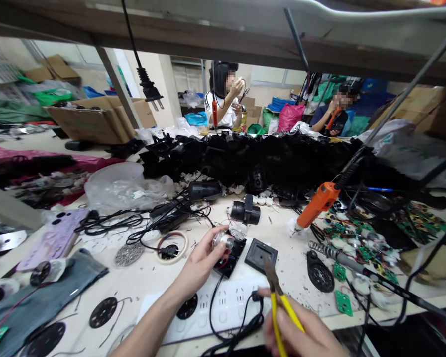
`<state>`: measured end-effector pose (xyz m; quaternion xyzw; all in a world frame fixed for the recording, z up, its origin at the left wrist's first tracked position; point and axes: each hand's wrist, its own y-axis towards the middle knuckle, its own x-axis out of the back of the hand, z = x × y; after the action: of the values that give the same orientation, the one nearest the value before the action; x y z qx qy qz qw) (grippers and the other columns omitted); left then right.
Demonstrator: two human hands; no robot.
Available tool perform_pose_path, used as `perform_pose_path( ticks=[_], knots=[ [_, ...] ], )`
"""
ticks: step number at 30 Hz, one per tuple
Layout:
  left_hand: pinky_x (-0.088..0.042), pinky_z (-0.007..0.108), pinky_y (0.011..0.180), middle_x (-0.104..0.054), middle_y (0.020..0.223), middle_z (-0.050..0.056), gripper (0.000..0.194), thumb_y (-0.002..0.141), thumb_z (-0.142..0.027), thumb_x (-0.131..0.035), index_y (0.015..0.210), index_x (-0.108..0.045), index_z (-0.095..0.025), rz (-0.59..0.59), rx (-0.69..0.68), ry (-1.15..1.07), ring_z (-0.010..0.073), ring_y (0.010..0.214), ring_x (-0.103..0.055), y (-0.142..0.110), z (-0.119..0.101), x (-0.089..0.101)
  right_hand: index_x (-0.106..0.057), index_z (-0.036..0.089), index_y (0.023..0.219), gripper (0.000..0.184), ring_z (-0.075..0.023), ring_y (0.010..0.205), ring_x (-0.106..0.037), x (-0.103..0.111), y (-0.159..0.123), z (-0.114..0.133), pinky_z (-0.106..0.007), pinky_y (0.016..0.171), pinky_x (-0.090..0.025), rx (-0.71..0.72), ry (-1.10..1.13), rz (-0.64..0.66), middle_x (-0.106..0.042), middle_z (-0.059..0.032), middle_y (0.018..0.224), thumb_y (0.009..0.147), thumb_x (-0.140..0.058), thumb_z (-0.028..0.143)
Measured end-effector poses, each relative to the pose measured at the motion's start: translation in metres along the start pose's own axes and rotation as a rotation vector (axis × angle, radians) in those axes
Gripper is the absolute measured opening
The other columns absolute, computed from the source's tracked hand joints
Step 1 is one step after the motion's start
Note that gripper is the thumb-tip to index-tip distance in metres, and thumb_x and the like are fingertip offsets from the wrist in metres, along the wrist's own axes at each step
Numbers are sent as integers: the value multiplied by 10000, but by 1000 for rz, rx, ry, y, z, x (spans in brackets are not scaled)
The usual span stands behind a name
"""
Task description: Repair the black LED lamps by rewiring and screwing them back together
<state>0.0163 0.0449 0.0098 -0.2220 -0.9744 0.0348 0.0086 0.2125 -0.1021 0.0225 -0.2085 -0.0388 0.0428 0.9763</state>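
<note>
My left hand (204, 253) is closed around a small part with a clear, rounded end (223, 239). It holds this over an open black square housing (232, 258), with some red wire showing between them. In my right hand (301, 325) is a pair of yellow-handled cutting pliers (271, 275), jaws pointing up and away from me. A black square frame (260, 255) lies just beyond the jaws. Below the housing, a black cable (211, 302) runs down across a white power strip (226, 297) to a coil near my right hand.
An orange electric screwdriver (318, 206) hangs at the right, near green circuit boards (344, 302). A roll of tape (184, 243) lies left of my hand. Black housings (282, 158) are heaped across the back. A plug (150, 91) dangles overhead; two people sit beyond.
</note>
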Motion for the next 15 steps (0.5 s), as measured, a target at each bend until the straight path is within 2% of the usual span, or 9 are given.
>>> perform_pose_path(
  ticks=[3,6,11,15],
  knots=[
    [-477,336,886,-629,1132,55,504,869,-502,-558,1291,-508,-229,97,-47,68,223,969,-588,1,-4,-2,-571,227,1319,543,-317,1069,-579,5,24,17,-494,954,-450,239,-571,-298,-630,-134,1102,864,-519,519],
    [-441,341,932,-601,1206,63,460,889,-455,-545,1289,-498,-233,145,-79,96,237,1055,-563,3,-3,-3,-571,196,1322,506,-338,1024,-569,5,42,27,-546,916,-456,345,-894,-445,-616,-136,1055,873,-519,424],
    [-455,324,842,-598,1148,62,426,903,-464,-518,1256,-495,-226,131,-78,134,218,958,-561,4,5,-1,-577,197,1301,451,-302,943,-591,1,53,31,-492,841,-503,396,-1041,-447,-614,-119,1003,891,-535,383],
    [-424,338,911,-600,1173,57,380,933,-446,-476,1252,-471,-240,134,-89,159,228,1035,-555,3,7,0,-571,216,1304,449,-289,947,-592,-1,52,33,-476,839,-504,399,-1044,-408,-606,-108,1009,878,-569,360]
  ],
)
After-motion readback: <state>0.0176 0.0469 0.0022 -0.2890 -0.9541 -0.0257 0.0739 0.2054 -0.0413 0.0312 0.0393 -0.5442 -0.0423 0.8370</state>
